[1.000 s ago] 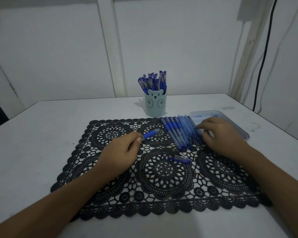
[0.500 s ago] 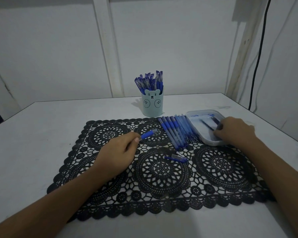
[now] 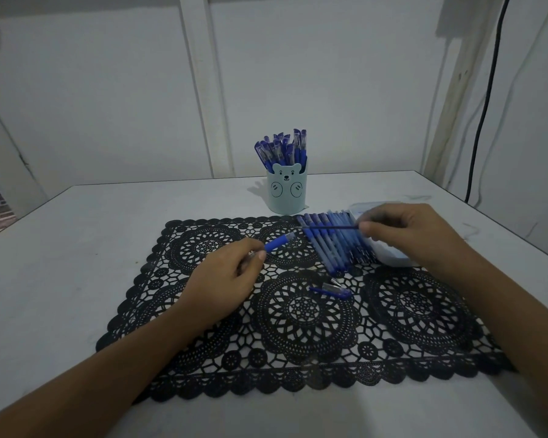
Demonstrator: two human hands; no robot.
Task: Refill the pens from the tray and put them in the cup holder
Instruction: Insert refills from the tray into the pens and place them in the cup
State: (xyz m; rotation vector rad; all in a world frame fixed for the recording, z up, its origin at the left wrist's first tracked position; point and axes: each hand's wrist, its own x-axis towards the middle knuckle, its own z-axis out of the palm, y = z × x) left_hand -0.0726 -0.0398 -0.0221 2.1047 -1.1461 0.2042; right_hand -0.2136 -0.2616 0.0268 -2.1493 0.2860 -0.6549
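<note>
Over the loose pens [image 3: 332, 248], right of centre: right hand [image 3: 408, 235] has left the tray [image 3: 393, 262], fingers pinching a refill [image 3: 329, 228] aimed left. Left hand [image 3: 225, 279] fingers grip the open barrel [image 3: 279, 243] (a cap [image 3: 331, 290] lies nearer). Insertion looks next; cup holder [image 3: 287, 194] waits far.

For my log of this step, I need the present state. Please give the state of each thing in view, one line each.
left hand: grips pen barrel
right hand: pinches refill, level, over the row of pens
cup holder: upright, filled with capped pens
row of pens: lying side by side on mat
cap: off, lying on mat
tray: partly hidden behind right hand
</note>
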